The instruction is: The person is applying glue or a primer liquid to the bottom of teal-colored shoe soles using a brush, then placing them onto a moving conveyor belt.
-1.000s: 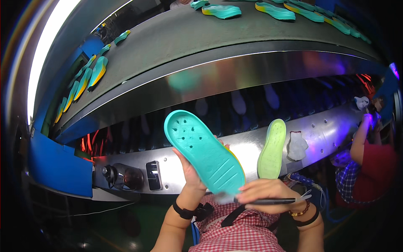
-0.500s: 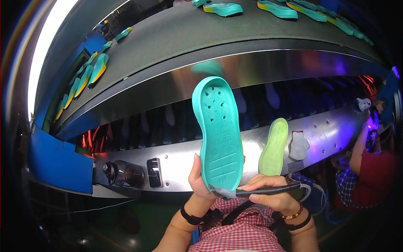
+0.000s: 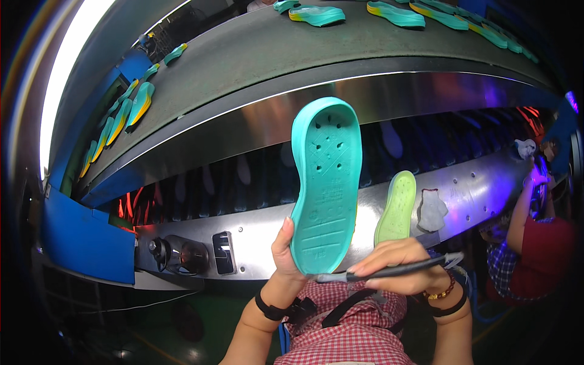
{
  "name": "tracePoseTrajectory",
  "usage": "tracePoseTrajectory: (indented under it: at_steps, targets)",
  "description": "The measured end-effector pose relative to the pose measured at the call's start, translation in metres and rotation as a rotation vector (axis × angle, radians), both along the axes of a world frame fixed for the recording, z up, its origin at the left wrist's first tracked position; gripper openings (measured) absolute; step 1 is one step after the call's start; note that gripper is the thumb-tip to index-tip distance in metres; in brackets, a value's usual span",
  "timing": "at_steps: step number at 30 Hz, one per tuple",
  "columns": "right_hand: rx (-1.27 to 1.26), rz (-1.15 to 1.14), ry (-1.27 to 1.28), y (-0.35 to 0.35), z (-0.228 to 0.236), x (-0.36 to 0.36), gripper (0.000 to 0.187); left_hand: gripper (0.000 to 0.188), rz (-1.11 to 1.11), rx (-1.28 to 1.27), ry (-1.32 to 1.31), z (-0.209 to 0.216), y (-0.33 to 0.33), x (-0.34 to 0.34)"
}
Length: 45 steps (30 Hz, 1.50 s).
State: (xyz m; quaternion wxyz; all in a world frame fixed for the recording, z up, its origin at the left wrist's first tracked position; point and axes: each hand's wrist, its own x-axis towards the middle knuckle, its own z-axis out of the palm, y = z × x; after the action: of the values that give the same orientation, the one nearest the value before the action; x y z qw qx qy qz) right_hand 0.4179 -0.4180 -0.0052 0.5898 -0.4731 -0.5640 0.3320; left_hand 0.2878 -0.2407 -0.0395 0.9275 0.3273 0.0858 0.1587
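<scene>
A turquoise sole [image 3: 328, 201] points forward, black-handled brush [image 3: 398, 269] at its near end.

The metal table [image 3: 261, 237] carries a bottle [image 3: 188, 255], a phone [image 3: 224, 252], a lime-green sole [image 3: 397, 207] and a white cloth [image 3: 432, 211]; teal-and-yellow soles [image 3: 316, 16] lie on the grey belt [image 3: 243, 70].

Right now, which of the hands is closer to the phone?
Left. The left hand, gripping the teal sole, is to the right of the phone; the right hand, holding the black tool, is farther right.
</scene>
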Motion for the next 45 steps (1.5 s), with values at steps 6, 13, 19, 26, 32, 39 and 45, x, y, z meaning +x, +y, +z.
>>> tracePoseTrajectory:
  at_steps: [6,13,19,26,32,39,45]
  targets:
    - [0.019,0.122,-0.074,-0.007,0.004,-0.014,0.023,0.070,-0.135,-0.244,-0.004,-0.001,0.008,0.000]
    - [-0.094,0.182,-0.290,-0.014,0.005,0.012,0.029,0.047,-0.408,-0.266,0.204,0.001,0.013,-0.001]
    - [-0.009,0.132,-0.389,-0.013,0.006,0.019,0.027,0.047,-0.499,-0.027,0.355,0.011,0.011,0.002]
    - [-0.087,0.187,-0.527,-0.025,0.000,0.031,0.037,0.049,-0.538,-0.050,0.443,0.015,0.017,-0.003]
    - [-0.191,0.185,-0.647,-0.033,0.000,0.036,0.035,0.047,-0.472,0.086,0.566,0.019,0.022,-0.008]
    - [-0.291,0.116,-0.565,-0.037,-0.005,0.045,0.033,0.050,-0.421,0.133,0.540,0.013,0.027,-0.011]
    - [-0.115,-0.093,-0.014,-0.019,-0.014,0.005,0.024,0.056,-0.340,-0.163,0.333,-0.007,0.010,0.001]
